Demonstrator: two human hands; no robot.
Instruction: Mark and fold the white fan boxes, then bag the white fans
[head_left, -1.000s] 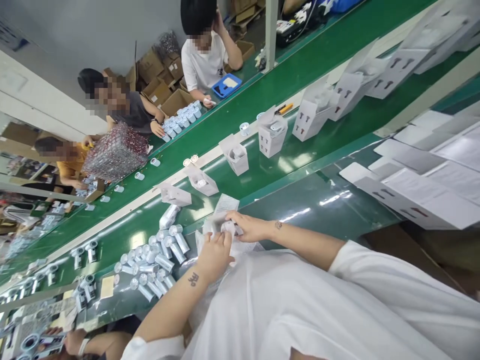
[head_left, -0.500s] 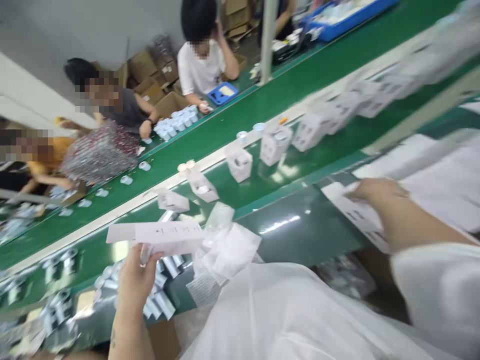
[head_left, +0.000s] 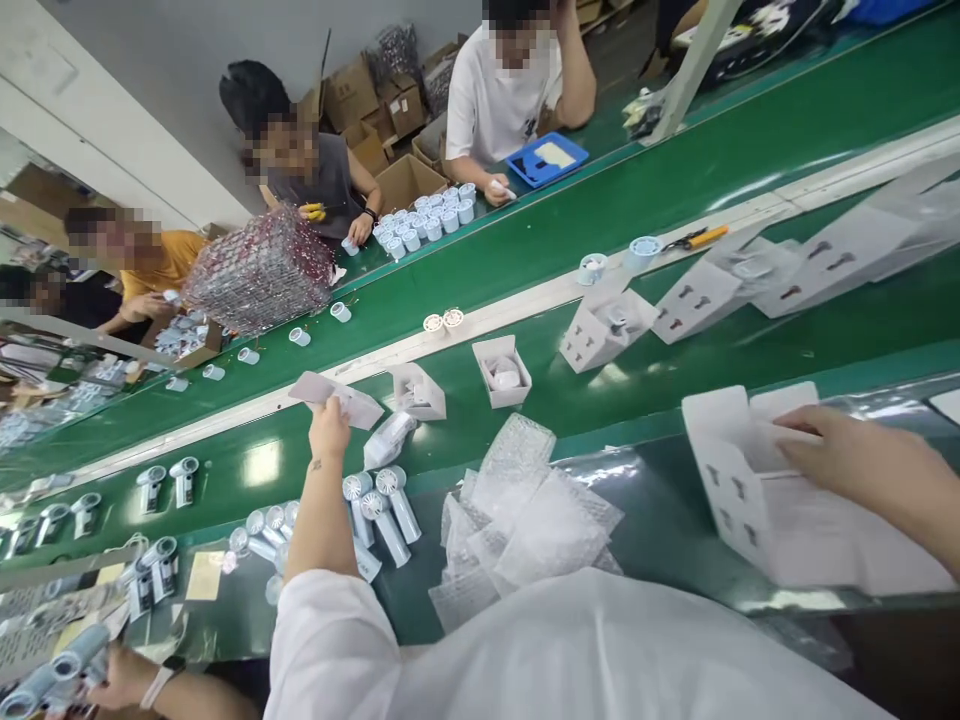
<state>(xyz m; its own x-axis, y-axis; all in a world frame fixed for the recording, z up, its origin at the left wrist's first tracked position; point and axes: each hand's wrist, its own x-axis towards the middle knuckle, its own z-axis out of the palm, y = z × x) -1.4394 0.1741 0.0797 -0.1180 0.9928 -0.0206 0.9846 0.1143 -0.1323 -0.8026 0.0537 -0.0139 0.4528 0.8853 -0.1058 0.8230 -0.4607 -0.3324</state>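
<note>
My left hand (head_left: 330, 432) reaches onto the green belt, its fingers closed on a white carton (head_left: 362, 408). A bubble-wrapped piece (head_left: 388, 440) lies just beside that carton. At the right, my right hand (head_left: 844, 455) pinches the edge of a white printed box (head_left: 739, 490) with raised flaps, which stands at the near table edge. Between my hands lies a pile of clear bubble bags (head_left: 525, 530). Pale blue handheld fans (head_left: 386, 510) lie to the left of the bags, near my left forearm.
Open white boxes with contents, such as this one (head_left: 504, 375), stand along the belt (head_left: 442, 440). A white rail (head_left: 517, 298) divides it from the far belt, where blue cups (head_left: 424, 222) stand. Co-workers sit opposite; another person's hand (head_left: 124, 680) holds fans at lower left.
My left hand has moved forward, setting the carton down on the belt. At the right, the flat printed carton is now an opened-up box in my right hand. The view has shifted.
</note>
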